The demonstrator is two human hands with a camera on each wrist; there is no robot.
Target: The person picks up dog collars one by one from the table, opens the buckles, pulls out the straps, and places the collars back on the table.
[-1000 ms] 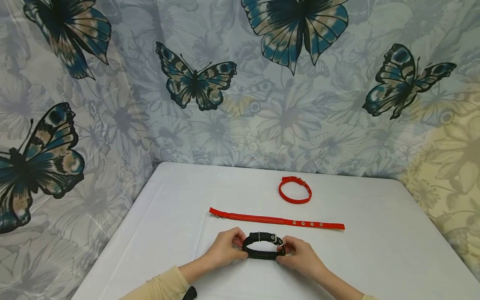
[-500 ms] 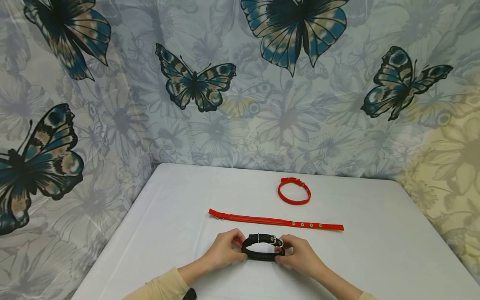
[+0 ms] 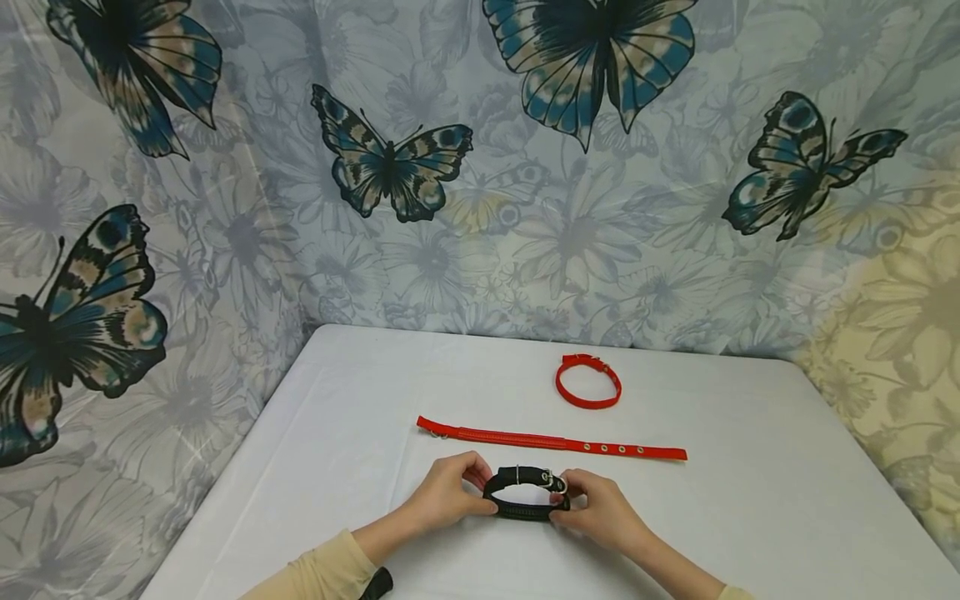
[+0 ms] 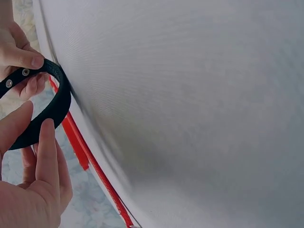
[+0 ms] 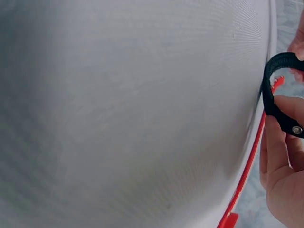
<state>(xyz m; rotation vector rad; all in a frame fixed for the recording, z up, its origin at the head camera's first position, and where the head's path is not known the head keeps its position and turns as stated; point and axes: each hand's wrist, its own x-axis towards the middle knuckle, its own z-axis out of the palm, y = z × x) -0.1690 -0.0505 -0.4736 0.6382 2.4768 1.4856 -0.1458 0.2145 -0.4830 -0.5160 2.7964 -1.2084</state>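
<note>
A black collar (image 3: 523,511), buckled into a loop, stands near the front of the white table between both hands. Its metal buckle and D-ring show at the back right of the loop. My left hand (image 3: 442,498) pinches the loop's left end; in the left wrist view the band (image 4: 60,105) passes between thumb and fingers. On the other end, my right hand (image 3: 603,510) pinches the band near the buckle. The right wrist view shows the right thumb inside the loop (image 5: 268,90) and fingers outside, beside a metal eyelet (image 5: 297,129).
Just behind the hands, a red collar (image 3: 517,437) lies unfastened and straight across the table, its eyelets to the right. Farther back is a smaller red collar (image 3: 589,405) buckled into a ring. A butterfly-print cloth (image 3: 480,275) hangs behind the white table (image 3: 750,500).
My left hand has shifted very slightly up and its thumb a little to the right along the black collar. The right hand and the red collars look unchanged.
</note>
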